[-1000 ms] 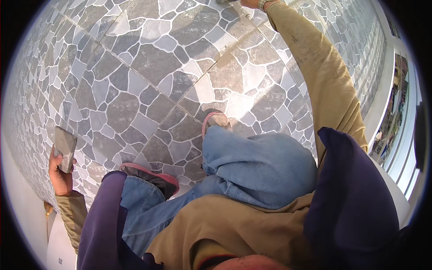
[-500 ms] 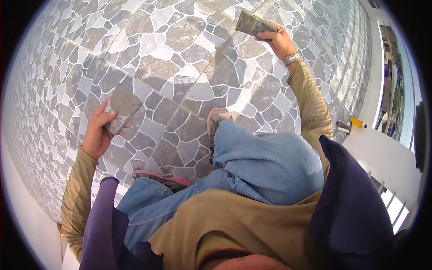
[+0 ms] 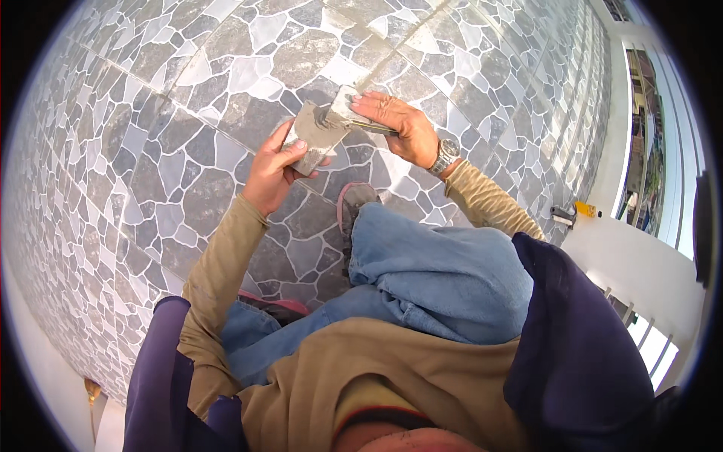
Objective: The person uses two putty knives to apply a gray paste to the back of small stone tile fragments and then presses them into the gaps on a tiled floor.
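Note:
My left hand (image 3: 273, 172) is closed round a flat grey rectangular plate (image 3: 319, 128), thumb on top and fingertips showing past its lower edge. Wet-looking grey paste lies smeared on the plate's upper end. From the right, my right hand (image 3: 407, 126) grips a pale flat block (image 3: 344, 108) with a dark thin edge, fingers stretched over its top. The block meets the plate at its far right corner, above the floor. Its exact kind does not show.
Patterned stone-look floor tiles (image 3: 188, 162) with joint lines spread beneath both hands. My bent knee (image 3: 444, 264) and shoe (image 3: 354, 203) are close below. A yellow-and-black tool (image 3: 576, 213) rests at the right beside a white low wall (image 3: 636, 252) with railings.
Both hands have come together: the left moved right and up with the grey plate, the right moved left and down. The right hand's block has turned over and now touches the plate.

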The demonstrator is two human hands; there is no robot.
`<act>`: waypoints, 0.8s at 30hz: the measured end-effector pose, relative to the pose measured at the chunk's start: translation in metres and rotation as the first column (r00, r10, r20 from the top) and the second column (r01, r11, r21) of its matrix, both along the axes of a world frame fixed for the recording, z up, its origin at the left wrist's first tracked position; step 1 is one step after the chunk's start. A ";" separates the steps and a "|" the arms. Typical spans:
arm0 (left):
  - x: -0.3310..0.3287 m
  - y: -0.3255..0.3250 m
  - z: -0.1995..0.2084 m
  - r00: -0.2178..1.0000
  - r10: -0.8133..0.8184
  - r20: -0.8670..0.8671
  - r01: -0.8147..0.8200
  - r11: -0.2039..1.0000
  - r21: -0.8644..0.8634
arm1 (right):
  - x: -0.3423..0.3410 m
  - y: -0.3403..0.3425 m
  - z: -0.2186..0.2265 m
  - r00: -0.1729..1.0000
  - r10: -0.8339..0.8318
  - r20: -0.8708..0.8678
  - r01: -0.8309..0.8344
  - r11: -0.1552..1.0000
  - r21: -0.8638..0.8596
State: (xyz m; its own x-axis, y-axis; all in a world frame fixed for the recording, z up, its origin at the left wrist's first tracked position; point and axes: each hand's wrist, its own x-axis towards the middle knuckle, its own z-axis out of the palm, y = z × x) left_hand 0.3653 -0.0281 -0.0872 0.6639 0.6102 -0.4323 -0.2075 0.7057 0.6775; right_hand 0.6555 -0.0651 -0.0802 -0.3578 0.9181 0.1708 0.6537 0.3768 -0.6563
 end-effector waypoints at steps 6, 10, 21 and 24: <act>-0.010 0.017 -0.004 0.991 0.127 -0.050 -0.121 0.987 0.106 | 0.055 0.042 -0.026 0.919 -0.389 0.062 0.390 0.877 -0.281; -0.003 0.024 -0.012 0.966 0.252 -0.062 -0.237 0.953 0.188 | 0.042 0.039 0.025 0.693 -0.632 -0.347 0.259 0.667 -0.698; 0.048 0.014 -0.029 0.843 0.506 -0.184 0.056 0.258 0.965 | -0.042 -0.006 0.042 -0.134 -0.851 -0.508 -0.200 0.526 -0.827; 0.036 0.023 -0.044 0.887 0.460 -0.044 0.008 0.080 0.997 | -0.016 -0.011 0.023 -0.196 -0.783 -0.590 -0.294 0.621 -0.727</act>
